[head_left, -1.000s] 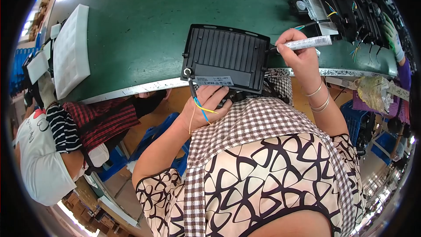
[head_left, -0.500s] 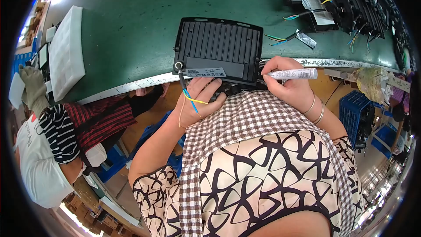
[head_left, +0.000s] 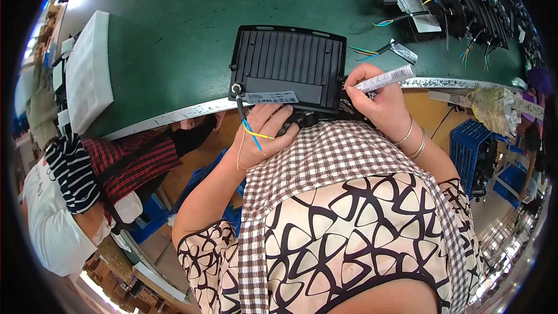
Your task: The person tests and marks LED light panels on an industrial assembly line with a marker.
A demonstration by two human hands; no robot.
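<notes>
A black finned floodlight housing (head_left: 289, 61) lies at the near edge of the green bench, with a grey printed label (head_left: 271, 97) low on its back. From its lower left corner a short cable (head_left: 239, 106) hangs down, ending in bare-tipped coloured wires (head_left: 253, 134). My left hand (head_left: 264, 128) presses against the housing's lower edge below the label, its fingers closed on that edge and the wires lying over it. At the housing's right side, my right hand (head_left: 378, 102) grips a white marker pen (head_left: 386, 78). The pen's tip is hidden by the fingers, close to the side edge.
Several black lamps with loose wires (head_left: 465, 9) are heaped at the back right of the green bench (head_left: 168, 29). A wire end with a silver tag (head_left: 403, 52) lies nearer. White foam (head_left: 88, 72) stands at left, beside a co-worker's striped sleeve (head_left: 72, 174). Blue crates (head_left: 468, 145) are at right.
The marker has tilted, its back end rising, and my right hand has turned slightly with it. My left hand and the floodlight stay nearly still. The co-worker's gloved hand at left has shifted.
</notes>
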